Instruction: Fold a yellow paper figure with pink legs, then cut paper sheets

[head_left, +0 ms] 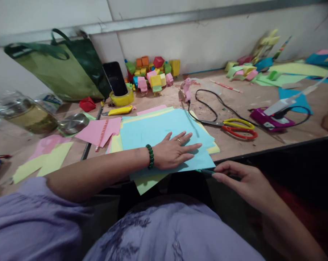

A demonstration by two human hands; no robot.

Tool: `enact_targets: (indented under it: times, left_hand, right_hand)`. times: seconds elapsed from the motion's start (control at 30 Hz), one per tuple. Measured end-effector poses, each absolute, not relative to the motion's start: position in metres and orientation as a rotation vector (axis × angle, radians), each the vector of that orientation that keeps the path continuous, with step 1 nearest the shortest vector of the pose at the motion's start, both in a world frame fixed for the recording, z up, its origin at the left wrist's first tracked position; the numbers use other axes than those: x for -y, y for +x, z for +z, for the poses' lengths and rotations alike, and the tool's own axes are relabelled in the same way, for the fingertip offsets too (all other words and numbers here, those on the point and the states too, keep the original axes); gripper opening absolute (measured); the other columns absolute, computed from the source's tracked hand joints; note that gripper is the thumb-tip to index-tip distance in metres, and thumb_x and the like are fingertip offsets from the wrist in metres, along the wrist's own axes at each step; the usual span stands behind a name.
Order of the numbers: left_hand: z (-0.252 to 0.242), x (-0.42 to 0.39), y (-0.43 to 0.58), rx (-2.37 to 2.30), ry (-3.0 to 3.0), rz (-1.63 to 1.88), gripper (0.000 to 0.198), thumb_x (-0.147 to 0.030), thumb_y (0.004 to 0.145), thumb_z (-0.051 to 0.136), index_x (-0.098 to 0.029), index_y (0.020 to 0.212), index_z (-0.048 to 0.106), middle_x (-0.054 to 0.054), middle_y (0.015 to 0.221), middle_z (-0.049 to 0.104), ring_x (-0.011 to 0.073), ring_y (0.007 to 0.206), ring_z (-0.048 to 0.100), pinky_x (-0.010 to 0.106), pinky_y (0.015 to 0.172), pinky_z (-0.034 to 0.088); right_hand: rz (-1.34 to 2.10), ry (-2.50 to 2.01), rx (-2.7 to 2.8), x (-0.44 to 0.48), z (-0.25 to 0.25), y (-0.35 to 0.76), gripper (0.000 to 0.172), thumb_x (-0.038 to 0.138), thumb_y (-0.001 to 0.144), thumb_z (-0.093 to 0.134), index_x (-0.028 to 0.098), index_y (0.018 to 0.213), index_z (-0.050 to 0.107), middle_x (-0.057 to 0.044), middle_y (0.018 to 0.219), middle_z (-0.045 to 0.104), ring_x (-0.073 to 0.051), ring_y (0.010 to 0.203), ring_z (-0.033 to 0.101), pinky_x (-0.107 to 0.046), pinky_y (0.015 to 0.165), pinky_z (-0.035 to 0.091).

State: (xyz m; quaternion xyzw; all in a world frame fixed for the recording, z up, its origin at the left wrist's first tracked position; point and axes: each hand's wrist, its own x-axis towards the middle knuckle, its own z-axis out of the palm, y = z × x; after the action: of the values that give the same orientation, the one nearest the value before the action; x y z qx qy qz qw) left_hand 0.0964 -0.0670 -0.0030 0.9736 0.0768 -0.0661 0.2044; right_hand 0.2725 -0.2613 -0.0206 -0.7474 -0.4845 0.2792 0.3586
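My left hand [177, 150] lies flat on a light blue sheet of paper [155, 127], fingers spread. The sheet tops a loose stack with yellow and pink edges showing, and its near corner hangs past the table edge. A light green sheet [149, 183] pokes out below it, also over the edge. At the stack's near right corner, my right hand [234, 175] pinches a slim, dark green pen-like thing [206, 172] between thumb and fingers. Its far end touches or sits just under the blue sheet's edge; I cannot tell which.
Right of the stack lie scissors [238, 128], a pink glue gun [187, 90] with a black cord and a purple power block [272, 119]. Behind stand small paper models [155, 78], tape [122, 98] and a phone [115, 78]. A yellow cutter [120, 110] and glass jug [30, 116] are left.
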Motion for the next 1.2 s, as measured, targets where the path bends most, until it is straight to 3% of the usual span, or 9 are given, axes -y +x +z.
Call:
enact_targets:
  times: [0.3,1.2]
  left_hand:
    - [-0.012,0.035,0.053,-0.118,2.794,-0.189,0.053,-0.05,0.096,0.02,-0.035,0.147,0.021,0.008,0.158,0.008,0.0311,0.145,0.006,0.062,0.108,0.006]
    - [-0.014,0.038,0.056,-0.1,2.84,-0.192,0.054,-0.049,0.096,0.022,-0.034,0.148,0.02,0.01,0.158,0.007,0.0308,0.145,0.006,0.065,0.106,0.01]
  right_hand:
    - [0.645,-1.984,1.363,0.258,-0.029,0.268,0.031,0.05,0.072,0.069,0.021,0.08,0.07,-0.003,0.08,0.072,-0.022,0.075,0.066,-0.03,0.068,0.051]
    - [0.64,-1.892,1.277,0.247,-0.031,0.243,0.026,0.047,0.066,0.072,0.021,0.073,0.075,-0.005,0.074,0.075,-0.024,0.069,0.07,-0.032,0.067,0.056]
